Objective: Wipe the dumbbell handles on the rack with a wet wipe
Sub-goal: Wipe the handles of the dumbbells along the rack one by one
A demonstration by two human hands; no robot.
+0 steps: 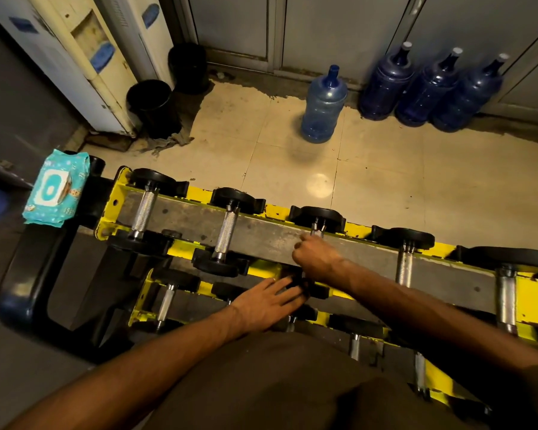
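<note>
Right grip clenches a dumbbell handle on the rack; left grip, released, rests on its near weight.

Right hand curled tight (arm outstretched); left hand flat, fingers straight.

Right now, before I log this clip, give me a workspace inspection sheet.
Surface: yellow tiered rack, dumbbells laid across it.
Job's things: wipe pack on black bench at left; no loose wipe visible.
Clutter: rag on floor by two black bins.
Grippers: right hand curls round third dumbbell handle; left hand rests flat on its near head.
Cables: nothing seen.
Surroundings: tiled floor, four water bottles, water dispensers.
</note>
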